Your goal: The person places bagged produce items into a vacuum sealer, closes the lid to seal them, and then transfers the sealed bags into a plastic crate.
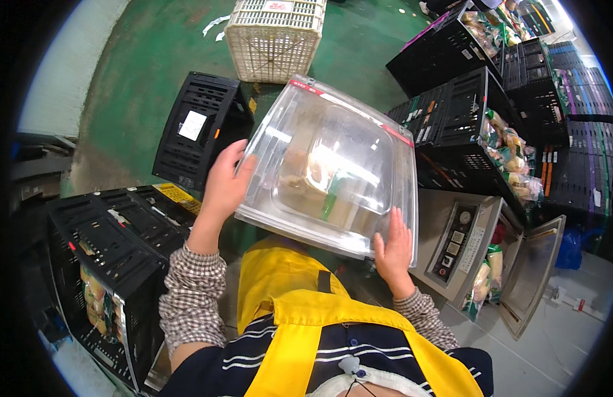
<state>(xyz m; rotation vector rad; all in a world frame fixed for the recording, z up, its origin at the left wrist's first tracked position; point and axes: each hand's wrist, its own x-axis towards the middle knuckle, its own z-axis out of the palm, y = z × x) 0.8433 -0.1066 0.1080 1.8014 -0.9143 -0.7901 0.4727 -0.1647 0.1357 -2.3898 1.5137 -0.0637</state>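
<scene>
Touching the clear domed lid, the left hand lies at its left edge, the right hand near its lower-right corner, each grip released.

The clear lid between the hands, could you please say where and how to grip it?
Probably the clear lid is best gripped by its straight front rim, near both ends, coming from the near side: that edge lies closest, while the raised middle looks broad and smooth.

The lid is clear with a red strip, the apron yellow, sleeves checked, floor green.
</scene>
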